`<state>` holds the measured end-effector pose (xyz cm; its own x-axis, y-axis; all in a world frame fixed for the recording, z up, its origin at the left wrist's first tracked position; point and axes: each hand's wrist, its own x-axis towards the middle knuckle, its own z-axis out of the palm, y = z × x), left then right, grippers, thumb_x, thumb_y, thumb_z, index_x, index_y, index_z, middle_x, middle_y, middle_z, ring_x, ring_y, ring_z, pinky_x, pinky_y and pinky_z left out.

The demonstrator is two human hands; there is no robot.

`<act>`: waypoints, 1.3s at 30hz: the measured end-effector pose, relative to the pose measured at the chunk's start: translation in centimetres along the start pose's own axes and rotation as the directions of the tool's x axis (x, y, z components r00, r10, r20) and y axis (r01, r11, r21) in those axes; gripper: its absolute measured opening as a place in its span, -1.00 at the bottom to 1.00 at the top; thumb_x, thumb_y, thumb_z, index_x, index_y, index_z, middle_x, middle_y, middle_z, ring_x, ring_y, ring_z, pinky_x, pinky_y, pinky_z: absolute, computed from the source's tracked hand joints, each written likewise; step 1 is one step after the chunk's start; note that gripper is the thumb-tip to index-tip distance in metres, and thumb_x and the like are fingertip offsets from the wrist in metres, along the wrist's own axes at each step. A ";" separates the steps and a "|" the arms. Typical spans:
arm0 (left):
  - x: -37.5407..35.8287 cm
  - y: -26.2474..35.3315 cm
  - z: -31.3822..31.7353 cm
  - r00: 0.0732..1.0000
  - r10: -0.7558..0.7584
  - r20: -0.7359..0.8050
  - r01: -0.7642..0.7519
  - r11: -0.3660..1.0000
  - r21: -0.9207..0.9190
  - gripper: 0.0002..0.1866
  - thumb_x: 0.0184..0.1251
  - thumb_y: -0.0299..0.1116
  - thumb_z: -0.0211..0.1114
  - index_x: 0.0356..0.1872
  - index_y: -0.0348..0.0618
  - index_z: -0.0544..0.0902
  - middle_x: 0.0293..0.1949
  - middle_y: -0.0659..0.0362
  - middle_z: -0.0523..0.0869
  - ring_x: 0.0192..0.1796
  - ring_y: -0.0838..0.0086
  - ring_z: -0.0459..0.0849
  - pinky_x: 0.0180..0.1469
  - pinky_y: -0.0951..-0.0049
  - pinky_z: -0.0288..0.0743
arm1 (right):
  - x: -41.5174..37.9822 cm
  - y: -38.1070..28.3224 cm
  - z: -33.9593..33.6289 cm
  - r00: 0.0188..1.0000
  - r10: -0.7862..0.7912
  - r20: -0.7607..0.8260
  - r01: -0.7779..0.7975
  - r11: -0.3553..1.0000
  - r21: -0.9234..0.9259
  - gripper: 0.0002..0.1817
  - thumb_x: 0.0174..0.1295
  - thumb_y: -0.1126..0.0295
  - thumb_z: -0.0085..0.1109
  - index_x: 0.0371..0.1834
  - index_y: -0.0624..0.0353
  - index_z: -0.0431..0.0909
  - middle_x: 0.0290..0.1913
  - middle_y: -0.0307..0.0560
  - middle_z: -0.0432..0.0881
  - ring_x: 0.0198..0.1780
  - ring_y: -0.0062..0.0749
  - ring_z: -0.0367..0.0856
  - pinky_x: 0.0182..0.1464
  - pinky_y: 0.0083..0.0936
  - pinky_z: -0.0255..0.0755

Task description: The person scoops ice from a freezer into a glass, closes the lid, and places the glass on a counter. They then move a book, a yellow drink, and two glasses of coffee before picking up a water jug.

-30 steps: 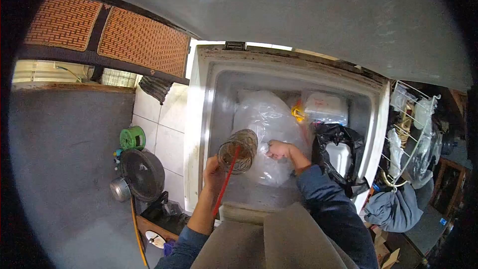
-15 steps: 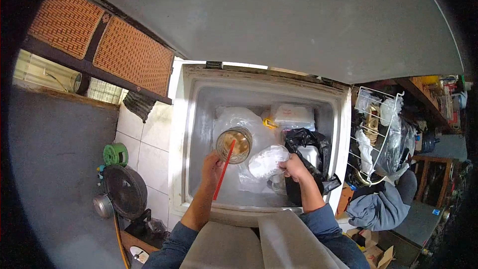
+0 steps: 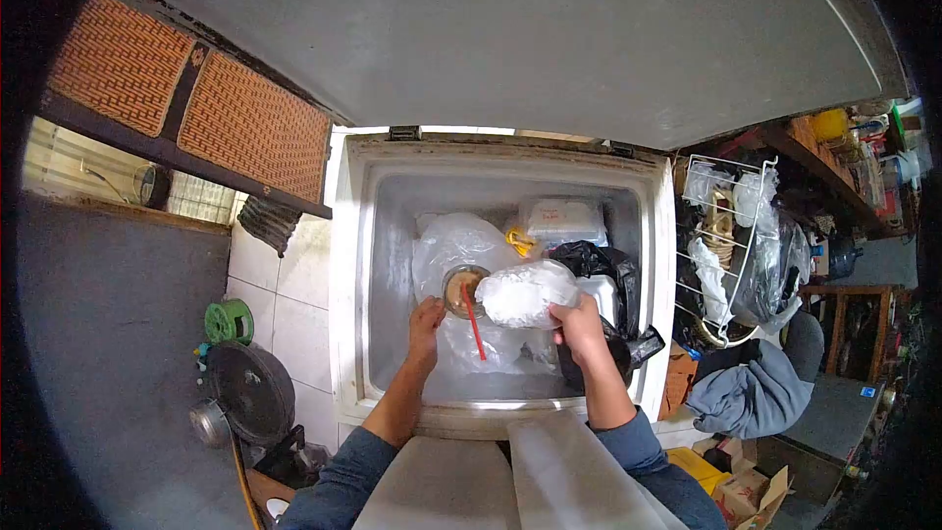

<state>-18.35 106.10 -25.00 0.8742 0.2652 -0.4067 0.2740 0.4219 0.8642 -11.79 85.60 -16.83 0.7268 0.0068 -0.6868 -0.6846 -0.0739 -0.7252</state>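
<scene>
My left hand (image 3: pixel 425 324) is at the left side of a round glass (image 3: pixel 454 293), fingers curled against its edge; the exact grip is partly hidden. Brownish contents show in the glass, and a red straw (image 3: pixel 475 330) leans out toward me. In my right hand (image 3: pixel 581 327) is the right end of a clear plastic bag (image 3: pixel 527 295) filled with something white. Its left end overlaps the glass's right side. Both hands are over the open chest freezer (image 3: pixel 505 416). Underneath lies clear plastic wrapping (image 3: pixel 456 238).
Inside the freezer are a white box (image 3: pixel 562 220), a yellow item (image 3: pixel 519 239) and a black bag (image 3: pixel 628 299). The raised lid (image 3: pixel 510 39) fills the top. A wire rack (image 3: pixel 727 163) stands right; a dark pan (image 3: pixel 245 386) is left.
The white-filled bag has moved left and now overlaps the glass. The glass looks smaller and farther from the camera, and its straw points down to the right instead of down to the left.
</scene>
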 end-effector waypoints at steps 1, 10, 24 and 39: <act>0.0 0.1 0.0 1.000 -0.008 0.018 0.007 0.995 0.104 -0.75 0.07 -0.32 0.00 -0.73 -0.09 0.24 -0.65 0.35 0.17 -0.54 0.66 0.15 -0.43 0.64 0.08 | 0.0 -0.1 0.6 0.987 -0.124 -0.100 0.108 0.983 -0.151 -0.70 -0.12 0.62 -0.09 -0.22 0.40 0.27 -0.62 -0.14 0.38 -0.83 -0.57 0.24 -0.83 -0.67 0.14; 0.4 -1.2 -0.7 0.999 -0.048 -0.010 0.049 0.993 0.107 -0.77 0.07 -0.32 0.02 -0.72 -0.07 0.27 -0.63 0.37 0.22 -0.53 0.70 0.19 -0.45 0.67 0.09 | -2.5 -2.8 4.6 0.948 -0.300 -0.103 0.218 0.852 -0.476 -0.64 -0.15 0.45 -0.04 -0.22 0.32 0.22 -0.51 0.26 0.47 -0.45 0.07 0.48 -0.32 -0.25 0.33; 0.4 -0.5 -1.2 0.995 -0.041 -0.094 0.027 0.988 -0.151 -0.72 0.04 -0.34 0.01 -0.78 -0.03 0.18 -0.71 0.37 0.10 -0.61 0.66 0.07 -0.49 0.67 -0.02 | -2.3 -3.1 5.1 0.709 -0.672 -0.215 0.414 0.643 -0.645 -0.62 -0.22 0.62 -0.01 -0.24 0.25 0.17 -0.41 0.26 0.45 -0.37 0.10 0.45 -0.34 -0.21 0.32; -0.5 2.0 -2.5 0.945 -0.123 -0.304 0.037 0.961 -0.274 -0.73 0.04 -0.26 -0.02 -0.75 -0.03 0.20 -0.70 0.33 0.19 -0.58 0.60 0.18 -0.25 0.52 0.22 | 16.4 17.0 9.3 0.833 0.133 0.537 0.203 0.829 -0.521 -0.70 -0.21 0.40 -0.08 -0.35 0.26 0.47 -0.38 0.22 0.50 -0.33 0.00 0.48 -0.24 -0.31 0.35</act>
<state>-19.22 109.03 -23.82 0.6701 0.4624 -0.5807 0.1858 0.6529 0.7343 -12.04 93.73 -40.90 0.4841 0.5316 -0.6950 -0.3906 -0.5795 -0.7153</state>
